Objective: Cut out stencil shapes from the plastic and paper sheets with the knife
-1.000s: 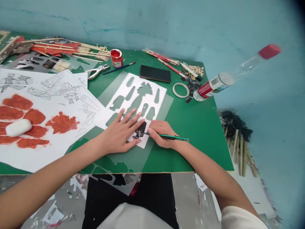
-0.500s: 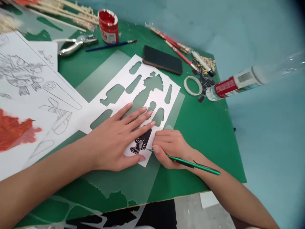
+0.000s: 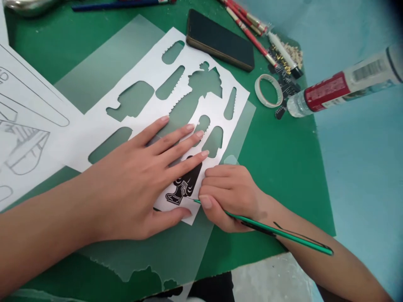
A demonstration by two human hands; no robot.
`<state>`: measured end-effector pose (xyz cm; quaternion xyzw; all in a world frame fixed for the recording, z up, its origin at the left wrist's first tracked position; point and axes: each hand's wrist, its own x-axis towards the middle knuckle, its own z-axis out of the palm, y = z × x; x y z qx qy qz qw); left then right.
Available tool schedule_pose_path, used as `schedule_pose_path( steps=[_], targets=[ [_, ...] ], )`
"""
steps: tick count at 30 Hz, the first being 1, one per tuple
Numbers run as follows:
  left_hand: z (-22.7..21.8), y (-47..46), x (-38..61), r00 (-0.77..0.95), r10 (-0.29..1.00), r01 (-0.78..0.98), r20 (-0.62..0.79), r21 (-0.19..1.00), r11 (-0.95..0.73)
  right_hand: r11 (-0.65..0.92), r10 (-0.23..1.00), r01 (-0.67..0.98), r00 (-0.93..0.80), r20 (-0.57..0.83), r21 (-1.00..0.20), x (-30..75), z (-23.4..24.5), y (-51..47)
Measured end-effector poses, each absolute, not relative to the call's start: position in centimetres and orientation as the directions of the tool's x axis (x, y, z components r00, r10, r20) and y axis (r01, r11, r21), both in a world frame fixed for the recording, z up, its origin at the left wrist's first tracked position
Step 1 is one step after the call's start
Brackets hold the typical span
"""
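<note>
Paper (image 3: 159,110) lies across a translucent sheet (image 3: 107,67), seemingly steadied by your left hand (image 3: 147,180), fingers spread; your right hand (image 3: 229,193) grips a green tool (image 3: 283,233) near its tip, likely for control.

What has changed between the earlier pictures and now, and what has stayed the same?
The view has moved closer to the cut-out white sheet, leaving the red paint jar out of frame. Nothing was visibly taken hold of or let go. The left hand still lies spread on the sheet, and the right hand still grips the green pen-like tool, its tip by the black figure.
</note>
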<state>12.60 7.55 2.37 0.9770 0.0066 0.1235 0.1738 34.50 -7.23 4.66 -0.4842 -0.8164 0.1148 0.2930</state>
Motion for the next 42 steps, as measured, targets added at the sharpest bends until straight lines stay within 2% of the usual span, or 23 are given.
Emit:
schedule_pose_path(
  steps=[4, 9, 13, 23, 35, 42],
  targets=[
    [2.4, 7.83, 12.57, 0.968, 0.05, -0.04, 0.247, 0.347, -0.937, 0.503, 0.861, 0.722, -0.37, 0.349, -0.476, 34.48, 4.77, -7.29],
    [2.47, 7.82, 12.57, 0.97, 0.028, -0.033, 0.24, 0.249, -0.968, 0.497, 0.864, 0.729, -0.362, 0.35, -0.471, 34.44, 4.83, -7.34],
    [2.45, 7.81, 12.63, 0.967, 0.019, -0.042, 0.254, 0.234, -0.971, 0.494, 0.866, 0.723, -0.361, 0.345, -0.483, 34.54, 4.8, -7.35],
    [2.47, 8.26, 12.7, 0.973, 0.05, -0.055, 0.226, 0.433, -0.9, 0.509, 0.858, 0.713, -0.375, 0.351, -0.483, 34.57, 4.73, -7.32],
    [2.63, 8.11, 12.71, 0.975, 0.068, -0.044, 0.213, 0.483, -0.874, 0.517, 0.853, 0.719, -0.388, 0.349, -0.464, 34.6, 4.77, -7.32],
    [2.54, 8.1, 12.65, 0.978, 0.06, -0.034, 0.197, 0.441, -0.897, 0.515, 0.854, 0.724, -0.387, 0.347, -0.459, 34.49, 4.86, -7.18]
  ],
)
